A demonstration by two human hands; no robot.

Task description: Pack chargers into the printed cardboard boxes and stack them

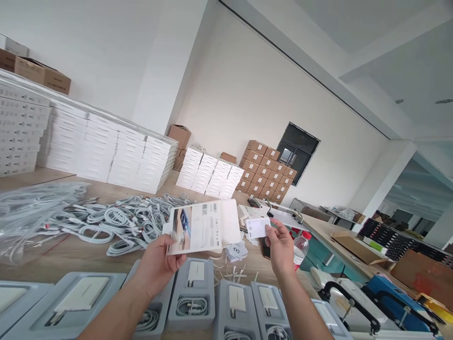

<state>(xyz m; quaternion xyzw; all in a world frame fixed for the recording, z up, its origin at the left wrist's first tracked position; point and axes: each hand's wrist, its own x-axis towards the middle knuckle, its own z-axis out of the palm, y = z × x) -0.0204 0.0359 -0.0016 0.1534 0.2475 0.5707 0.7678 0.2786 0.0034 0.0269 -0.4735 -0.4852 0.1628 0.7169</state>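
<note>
My left hand grips the lower left corner of a flat white printed box sleeve. A picture and small print show on its face, and a blank flap sticks out at its right end. Between thumb and fingers of my right hand is a small white card, held just right of the sleeve. Below my hands stand several grey trays, each with a white charger; some also show a coiled cable. A small pile of printed cards lies on the table between my hands.
White coiled cables are heaped at left beside a clear plastic bag. Stacked white boxes line the back. A bottle with a red cap stands behind my right wrist. Machines with black handles are at lower right.
</note>
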